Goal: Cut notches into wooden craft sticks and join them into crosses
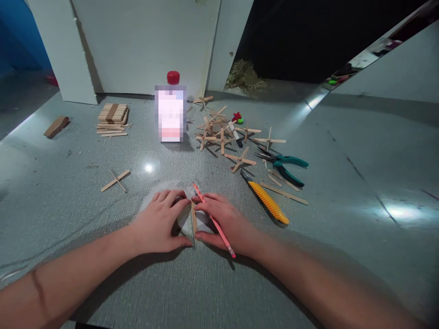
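Observation:
My left hand (161, 221) is curled over a clear ruler (190, 225), its fingertips at the far end and its thumb at the near end. Right against the ruler's edge lies a wooden craft stick (194, 221). My right hand (236, 224) steadies this stick between fingertips and thumb. A red-pink pencil (219, 230) rests slanted in the same hand, tip pointing away from me. Beneath both hands shows a white, paper-like patch (204, 220), mostly covered. Ahead of my left hand sit two crossed sticks (115, 181), one wide and one thin.
A stick bundle (113, 112) and a blurred bottle with a red cap (173, 77) stand farther back. Several crossed-stick pieces (241, 160), a marker (235, 134), teal pliers (288, 164) and a yellow utility knife (269, 203) lie to the right. A wood-coloured block (56, 126) is far left.

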The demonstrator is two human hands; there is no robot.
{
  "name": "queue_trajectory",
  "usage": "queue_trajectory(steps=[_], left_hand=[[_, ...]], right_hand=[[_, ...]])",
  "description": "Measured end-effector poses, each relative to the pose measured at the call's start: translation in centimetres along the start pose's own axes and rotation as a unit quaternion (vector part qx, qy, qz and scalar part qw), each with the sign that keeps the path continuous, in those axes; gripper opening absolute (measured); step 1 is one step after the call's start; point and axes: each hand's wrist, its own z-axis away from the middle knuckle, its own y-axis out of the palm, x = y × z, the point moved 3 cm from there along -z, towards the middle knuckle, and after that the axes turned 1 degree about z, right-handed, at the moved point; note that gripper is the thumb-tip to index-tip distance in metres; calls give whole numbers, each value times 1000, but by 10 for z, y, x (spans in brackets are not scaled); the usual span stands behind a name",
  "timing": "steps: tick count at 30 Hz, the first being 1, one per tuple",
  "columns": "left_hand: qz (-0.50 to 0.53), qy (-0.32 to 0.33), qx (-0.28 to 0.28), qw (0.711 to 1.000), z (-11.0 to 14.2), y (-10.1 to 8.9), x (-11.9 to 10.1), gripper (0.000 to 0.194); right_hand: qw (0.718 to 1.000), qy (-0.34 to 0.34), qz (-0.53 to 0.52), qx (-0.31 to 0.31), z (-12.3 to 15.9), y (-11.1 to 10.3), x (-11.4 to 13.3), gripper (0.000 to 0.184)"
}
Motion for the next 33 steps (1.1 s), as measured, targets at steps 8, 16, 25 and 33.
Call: queue_trajectory(steps=[8,16,25,33], left_hand=[[11,5,-6,1000,-1,0,3,94],[23,3,-5,1000,-2,2,4,91],[58,44,-13,997,-1,-5,1,72],[198,82,-65,975,-4,-3,6,23]], right_hand=[[999,28,-38,-2,-6,1,3,68],[975,98,-192,-46,-5,-2,-1,55],[865,125,-475,-98,-7,-6,-13,43],[831,129,-531,-108,-5,-5,-14,54]])
